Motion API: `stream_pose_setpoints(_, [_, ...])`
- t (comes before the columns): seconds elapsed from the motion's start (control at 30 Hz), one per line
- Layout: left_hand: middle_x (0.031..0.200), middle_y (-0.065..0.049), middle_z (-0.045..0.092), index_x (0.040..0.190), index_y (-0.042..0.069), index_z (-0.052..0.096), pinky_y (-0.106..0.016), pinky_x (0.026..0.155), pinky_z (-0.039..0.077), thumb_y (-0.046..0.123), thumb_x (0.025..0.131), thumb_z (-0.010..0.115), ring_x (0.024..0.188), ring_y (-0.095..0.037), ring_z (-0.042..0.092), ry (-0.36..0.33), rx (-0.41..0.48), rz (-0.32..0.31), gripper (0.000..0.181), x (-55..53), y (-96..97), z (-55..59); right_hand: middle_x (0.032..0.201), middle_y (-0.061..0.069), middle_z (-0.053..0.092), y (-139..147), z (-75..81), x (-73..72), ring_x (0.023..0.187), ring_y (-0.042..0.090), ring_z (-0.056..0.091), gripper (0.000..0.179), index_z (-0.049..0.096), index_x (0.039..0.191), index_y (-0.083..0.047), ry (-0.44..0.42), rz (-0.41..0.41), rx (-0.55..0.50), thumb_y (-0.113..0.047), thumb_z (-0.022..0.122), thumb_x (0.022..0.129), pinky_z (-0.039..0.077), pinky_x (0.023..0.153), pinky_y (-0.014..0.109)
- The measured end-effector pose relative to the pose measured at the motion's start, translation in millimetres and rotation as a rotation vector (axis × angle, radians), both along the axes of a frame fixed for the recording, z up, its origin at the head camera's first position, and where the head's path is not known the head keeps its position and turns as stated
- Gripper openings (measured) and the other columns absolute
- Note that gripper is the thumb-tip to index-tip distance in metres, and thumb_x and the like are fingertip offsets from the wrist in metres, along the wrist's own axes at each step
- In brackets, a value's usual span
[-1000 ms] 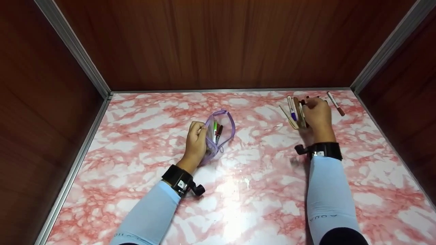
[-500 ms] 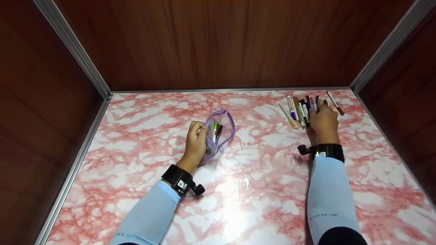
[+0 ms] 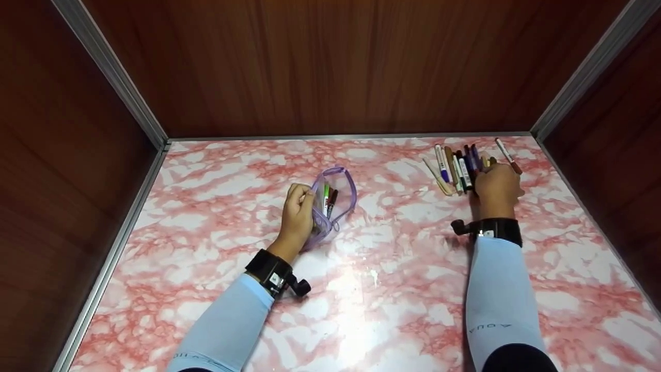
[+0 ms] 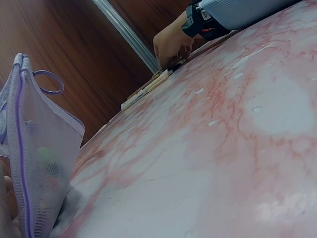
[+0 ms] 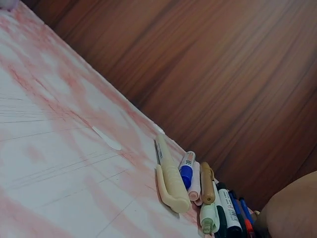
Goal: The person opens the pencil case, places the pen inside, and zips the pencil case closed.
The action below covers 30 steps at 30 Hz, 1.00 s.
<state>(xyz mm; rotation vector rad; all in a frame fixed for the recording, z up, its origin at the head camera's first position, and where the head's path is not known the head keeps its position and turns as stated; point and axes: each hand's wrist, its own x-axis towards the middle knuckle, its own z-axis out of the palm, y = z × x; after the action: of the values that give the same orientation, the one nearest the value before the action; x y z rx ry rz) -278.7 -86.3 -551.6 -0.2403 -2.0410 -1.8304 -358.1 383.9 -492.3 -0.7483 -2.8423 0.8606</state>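
Note:
A translucent mesh pencil pouch (image 3: 354, 191) with purple edging stands with its mouth spread at mid-table; a green-ended marker (image 3: 326, 194) and a dark-capped marker (image 3: 333, 198) poke up inside. My left hand (image 3: 298, 209) pinches its near-left rim. Over the right end of a row of pens, my right hand (image 3: 497, 191) reaches down with bent fingers; its fingertips are hidden, and I cannot tell whether they grip a pen. Left of it lie a beige pen (image 5: 171, 181), a blue-capped marker (image 5: 187, 171), a brown pen (image 5: 207, 183) and a black-capped white marker (image 5: 229, 213).
A marker with a reddish-brown cap (image 3: 508, 155) lies apart, beyond the right hand. Brown wood-grain panels (image 3: 330, 67) enclose the back and both sides of the pink-marbled table (image 3: 403, 289).
My right hand has shifted rightward along the row, uncovering several dark and purple pens that it covered before. The left hand and pouch stay in place.

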Motion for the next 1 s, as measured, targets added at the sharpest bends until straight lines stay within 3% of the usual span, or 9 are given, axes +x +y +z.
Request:
stream_pose_setpoints(0.17, [0.111,-0.011,0.057,0.103,-0.004,0.065,-0.023,0.083,0.052,0.006,0.114,0.056,0.100,-0.015,0.055,-0.004,-0.010,-0.001,0.017,0.5,-0.1,1.2,0.146,0.035,0.068,2.6,2.0,1.2,0.133,0.058,0.062,0.036,0.078,0.126,-0.001,-0.011,-0.034,0.004,-0.023,0.054,0.112,0.043,0.115,0.076])
stream_pose_setpoints(0.37, [0.109,-0.010,0.058,0.102,-0.003,0.066,-0.023,0.085,0.051,0.005,0.112,0.057,0.102,-0.014,0.055,0.009,-0.022,0.019,0.016,0.3,0.3,0.9,0.142,0.033,0.072,6.3,1.4,0.1,0.128,0.052,0.067,0.038,0.077,0.137,0.001,0.063,-0.004,-0.057,-0.013,0.056,0.108,0.053,0.112,0.067])
stream_pose_setpoints(0.53, [0.109,-0.010,0.059,0.102,-0.003,0.066,-0.023,0.085,0.050,0.006,0.112,0.057,0.100,-0.014,0.055,0.017,-0.022,0.022,0.016,-0.8,0.6,-0.4,0.153,0.033,0.066,6.8,6.7,-2.0,0.139,0.052,0.063,0.050,0.064,0.156,0.002,0.113,-0.011,-0.134,-0.015,0.055,0.110,0.051,0.120,0.063])
stream_pose_setpoints(0.63, [0.110,-0.010,0.058,0.102,-0.003,0.065,-0.024,0.085,0.051,0.006,0.112,0.057,0.101,-0.015,0.055,0.010,-0.023,0.015,0.016,-1.0,0.2,0.1,0.158,0.030,0.064,3.7,15.3,-3.9,0.143,0.045,0.063,0.061,0.052,0.168,-0.003,0.156,-0.019,-0.225,-0.016,0.054,0.108,0.053,0.121,0.054])
stream_pose_setpoints(0.73, [0.111,-0.012,0.058,0.102,-0.004,0.065,-0.024,0.086,0.050,0.005,0.112,0.056,0.101,-0.015,0.055,0.002,-0.029,0.015,0.016,-0.8,0.0,0.7,0.140,0.016,0.075,-0.8,25.3,-6.6,0.128,0.029,0.071,0.070,0.042,0.175,-0.013,0.180,-0.017,-0.329,-0.021,0.058,0.107,0.062,0.101,0.036])
stream_pose_setpoints(0.83, [0.111,-0.013,0.059,0.102,-0.004,0.065,-0.024,0.085,0.050,0.005,0.112,0.056,0.100,-0.015,0.055,-0.002,-0.032,0.014,0.016,-0.6,0.1,1.4,0.115,-0.005,0.071,-7.8,35.9,-7.3,0.113,0.014,0.068,0.079,0.036,0.179,-0.025,0.181,-0.024,-0.455,-0.025,0.065,0.105,0.058,0.081,0.023])
stream_pose_setpoints(0.93, [0.111,-0.012,0.058,0.102,-0.003,0.065,-0.024,0.083,0.051,0.005,0.112,0.056,0.099,-0.015,0.056,-0.004,-0.031,0.013,0.016,-0.3,0.2,2.3,0.102,-0.010,0.071,-19.2,43.4,-8.2,0.106,0.010,0.073,0.083,0.034,0.180,-0.031,0.226,-0.018,-0.627,-0.021,0.070,0.105,0.060,0.081,0.022])
stream_pose_setpoints(1.0, [0.111,-0.011,0.058,0.102,-0.003,0.064,-0.024,0.082,0.052,0.005,0.112,0.056,0.099,-0.015,0.056,-0.003,-0.028,0.012,0.016,-0.3,0.3,2.1,0.099,-0.007,0.071,-28.5,46.6,-9.0,0.084,0.005,0.075,0.083,0.037,0.179,-0.029,0.272,0.001,-0.735,-0.016,0.071,0.104,0.062,0.077,0.022])
